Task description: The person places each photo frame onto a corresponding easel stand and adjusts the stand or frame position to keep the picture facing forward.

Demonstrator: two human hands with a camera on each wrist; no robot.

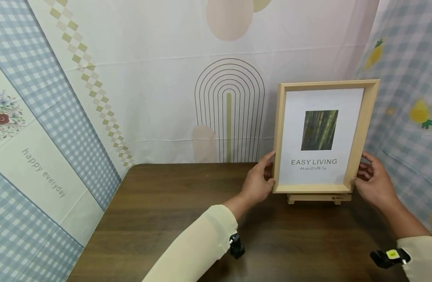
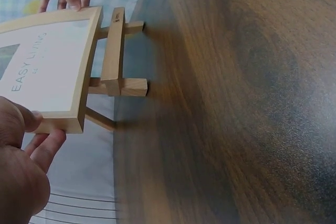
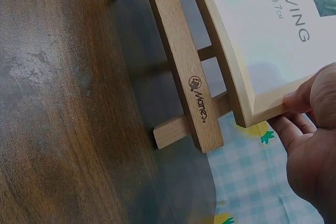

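A light wooden picture frame [image 1: 323,133] with a white "EASY LIVING" insert stands upright between my two hands. My left hand [image 1: 259,181] grips its left side near the bottom corner, thumb on the front edge and fingers behind. At the opposite lower corner my right hand [image 1: 376,182] pinches the right side the same way. Behind and beneath the frame is a small wooden easel [image 1: 318,197], its upper part hidden by the frame. The right wrist view shows a gap between the frame's bottom edge and the easel's ledge [image 3: 184,66], which bears a printed logo.
The easel's feet stand on a dark brown wooden table [image 1: 173,219]. A patterned white cloth [image 1: 159,102] hangs behind it. Blue checked cloths flank it, the right cloth [image 1: 406,129] close beside my right hand. Black wrist cameras sit on both cream sleeves.
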